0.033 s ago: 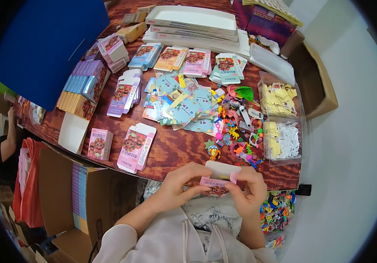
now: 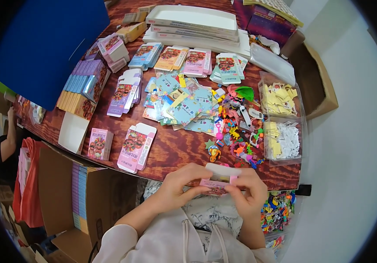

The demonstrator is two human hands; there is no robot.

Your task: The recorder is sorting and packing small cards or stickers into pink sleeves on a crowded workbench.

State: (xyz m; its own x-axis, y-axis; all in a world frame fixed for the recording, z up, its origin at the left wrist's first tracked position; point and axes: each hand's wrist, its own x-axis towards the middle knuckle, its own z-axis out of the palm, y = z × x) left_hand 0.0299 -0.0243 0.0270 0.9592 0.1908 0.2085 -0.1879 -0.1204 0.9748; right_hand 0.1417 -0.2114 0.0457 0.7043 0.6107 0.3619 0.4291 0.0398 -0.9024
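Note:
Between my two hands is a small pink printed carton (image 2: 215, 186), held just past the table's front edge above my lap. Its white top flap stands raised at the far side. My left hand (image 2: 180, 186) grips the carton's left end, thumb on the near face. At the other end, my right hand (image 2: 248, 187) closes round it, fingers by the flap and thumb in front. What lies inside cannot be made out. Small colourful plastic toys (image 2: 241, 127) lie just beyond. A stack of flat pink cartons (image 2: 136, 147) and one upright pink carton (image 2: 100, 144) sit to the left.
Printed cards (image 2: 188, 105) are heaped mid-table, with flat carton stacks (image 2: 144, 56) behind. A clear tray (image 2: 304, 131) holds yellow and white pieces at right. White trays (image 2: 192, 17) are piled at the back. A cardboard box (image 2: 57, 188) stands lower left; another person's arm (image 2: 9, 136) shows far left.
The carton's top flap has tipped slightly, and my right fingers have shifted a little along its edge. Both hands keep their hold on the carton.

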